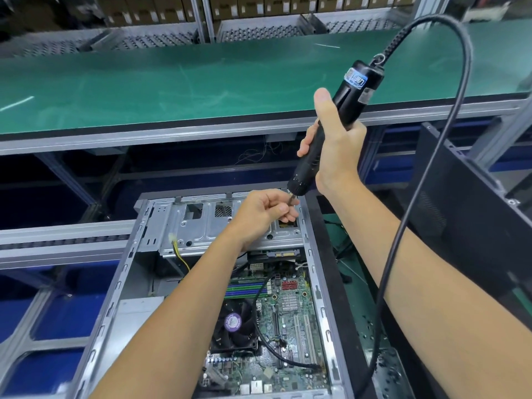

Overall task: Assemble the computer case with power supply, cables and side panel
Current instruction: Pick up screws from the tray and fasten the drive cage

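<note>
The open computer case lies on its side in front of me, with its motherboard and black CPU fan showing. My right hand grips a black electric screwdriver, held tilted above the case's far right corner. My left hand pinches the screwdriver's bit at its tip, over the silver drive cage. Whether a screw sits on the bit is hidden by the fingers. A black side panel leans at the right.
The screwdriver's thick black cord loops up and down my right side. A green conveyor belt runs across behind the case. Blue bins sit under the frame at the left. Small screws lie scattered at the lower right.
</note>
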